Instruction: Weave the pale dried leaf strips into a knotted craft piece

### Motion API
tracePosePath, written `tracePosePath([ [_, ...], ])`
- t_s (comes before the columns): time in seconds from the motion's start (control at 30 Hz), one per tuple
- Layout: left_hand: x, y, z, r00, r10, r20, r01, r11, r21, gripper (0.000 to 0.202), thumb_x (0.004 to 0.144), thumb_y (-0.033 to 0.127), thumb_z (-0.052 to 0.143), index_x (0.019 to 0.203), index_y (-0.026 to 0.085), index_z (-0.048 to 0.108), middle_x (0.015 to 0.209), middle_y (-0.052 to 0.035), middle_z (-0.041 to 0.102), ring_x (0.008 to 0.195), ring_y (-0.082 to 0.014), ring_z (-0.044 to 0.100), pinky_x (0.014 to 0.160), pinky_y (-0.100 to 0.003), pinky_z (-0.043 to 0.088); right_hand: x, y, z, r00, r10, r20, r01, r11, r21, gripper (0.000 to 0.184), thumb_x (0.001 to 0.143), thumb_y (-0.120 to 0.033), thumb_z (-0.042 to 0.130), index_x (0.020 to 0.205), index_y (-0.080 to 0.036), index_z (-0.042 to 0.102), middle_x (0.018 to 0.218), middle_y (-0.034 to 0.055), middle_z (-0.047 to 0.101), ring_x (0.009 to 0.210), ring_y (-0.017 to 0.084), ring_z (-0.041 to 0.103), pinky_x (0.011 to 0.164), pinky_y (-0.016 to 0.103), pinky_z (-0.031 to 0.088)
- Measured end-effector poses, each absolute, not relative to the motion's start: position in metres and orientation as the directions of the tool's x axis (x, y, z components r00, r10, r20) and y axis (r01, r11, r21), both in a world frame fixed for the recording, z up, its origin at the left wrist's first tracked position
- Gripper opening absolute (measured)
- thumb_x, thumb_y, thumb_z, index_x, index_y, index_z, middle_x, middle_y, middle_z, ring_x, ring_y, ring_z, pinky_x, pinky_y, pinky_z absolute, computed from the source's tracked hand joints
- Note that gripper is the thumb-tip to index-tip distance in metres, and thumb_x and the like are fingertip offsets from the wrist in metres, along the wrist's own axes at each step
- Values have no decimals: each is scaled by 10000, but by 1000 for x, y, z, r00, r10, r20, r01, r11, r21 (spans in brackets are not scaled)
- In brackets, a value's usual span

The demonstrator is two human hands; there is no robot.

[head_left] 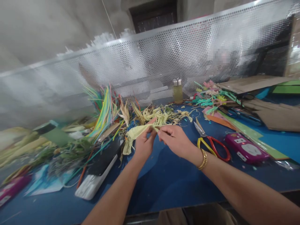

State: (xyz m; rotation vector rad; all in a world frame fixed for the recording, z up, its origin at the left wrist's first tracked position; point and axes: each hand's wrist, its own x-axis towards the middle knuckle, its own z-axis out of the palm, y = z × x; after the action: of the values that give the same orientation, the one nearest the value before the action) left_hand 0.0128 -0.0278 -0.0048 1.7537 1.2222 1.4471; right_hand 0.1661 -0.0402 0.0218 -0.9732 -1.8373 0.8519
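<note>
A pale yellow-green strip of corn husk (134, 133) is held in both hands above the blue table. My left hand (144, 142) is closed on it, with its broad, ragged end hanging out to the left. My right hand (174, 139), a gold bracelet on its wrist, pinches the narrow end close to the left fingertips. The two hands nearly touch. Behind them lies a heap of loose, curled husk pieces (161, 115). To the right of my right hand rest scissors (212, 145) with one red and one yellow handle, blades partly apart.
A purple device (246, 147) lies right of the scissors. A metal-lidded jar (177, 91) stands before the perforated metal screen (159, 59). On the left are a black-and-white object (99, 172), colourful thin strips (105, 109) and dried greenery (70, 156). Brown cardboard (278, 115) sits at right.
</note>
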Motion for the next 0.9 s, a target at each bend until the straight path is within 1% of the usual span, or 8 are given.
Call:
tracePosePath([
  [0.13, 9, -31, -3, 20, 870, 492, 222, -484, 846, 290, 824, 340, 605, 1095, 248, 656, 984, -64, 670, 994, -238, 589, 899, -370, 458, 169, -40, 24, -334, 889, 313, 368, 429, -825, 253, 861, -229, 431, 659, -181, 574, 601, 1, 565, 550, 106, 481, 525, 241, 308],
  [0.23, 8, -35, 4, 52, 820, 570, 227, -565, 793, 266, 817, 320, 621, 1068, 250, 671, 1067, -66, 654, 1027, -234, 580, 943, -368, 434, 169, -43, 27, -343, 869, 357, 472, 488, -734, 205, 851, -173, 412, 732, -181, 578, 697, 23, 611, 615, 120, 505, 570, 250, 320],
  [0.3, 9, -38, 9, 90, 819, 567, 228, -571, 789, 245, 821, 325, 615, 1036, 227, 681, 1052, -72, 655, 1017, -235, 582, 935, -362, 434, 168, -47, 28, -330, 848, 415, 562, 530, -635, 186, 862, -165, 403, 776, -176, 567, 744, 40, 624, 661, 133, 514, 599, 262, 313],
  [0.4, 13, -38, 9, 119, 860, 496, 160, -509, 846, 287, 838, 367, 593, 1069, 207, 653, 1025, -78, 655, 974, -227, 595, 884, -342, 453, 166, -51, 28, -313, 822, 476, 672, 546, -500, 225, 924, -247, 382, 794, -174, 550, 745, 54, 627, 658, 142, 510, 589, 281, 271],
  [0.5, 15, -33, 1, 1, 868, 496, 107, -493, 863, 299, 800, 426, 633, 988, 195, 646, 915, -61, 651, 860, -205, 603, 791, -315, 465, 165, -53, 27, -324, 798, 508, 723, 555, -411, 261, 952, -286, 362, 808, -184, 555, 689, 37, 613, 586, 132, 476, 555, 296, 212],
  [0.67, 16, -28, -5, -42, 884, 466, 11, -466, 885, 298, 786, 433, 650, 968, 201, 613, 797, -26, 619, 726, -161, 577, 684, -276, 446, 163, -57, 27, -366, 738, 566, 718, 611, -332, 262, 937, -261, 379, 745, -188, 542, 633, 22, 595, 531, 122, 433, 541, 309, 174],
  [0.8, 16, -30, 0, -23, 915, 403, -136, -402, 906, 292, 754, 415, 688, 934, 203, 597, 724, 10, 581, 619, -119, 522, 611, -243, 410, 161, -61, 28, -417, 686, 596, 691, 666, -283, 223, 925, -227, 388, 796, -175, 562, 624, 27, 592, 524, 125, 431, 548, 314, 181],
  [0.9, 16, -30, 2, -30, 924, 381, -204, -379, 903, 298, 730, 409, 711, 909, 203, 592, 718, 14, 575, 625, -115, 523, 602, -233, 405, 160, -63, 27, -446, 660, 605, 675, 691, -257, 224, 926, -205, 374, 829, -166, 572, 622, 33, 591, 536, 135, 441, 559, 320, 191],
])
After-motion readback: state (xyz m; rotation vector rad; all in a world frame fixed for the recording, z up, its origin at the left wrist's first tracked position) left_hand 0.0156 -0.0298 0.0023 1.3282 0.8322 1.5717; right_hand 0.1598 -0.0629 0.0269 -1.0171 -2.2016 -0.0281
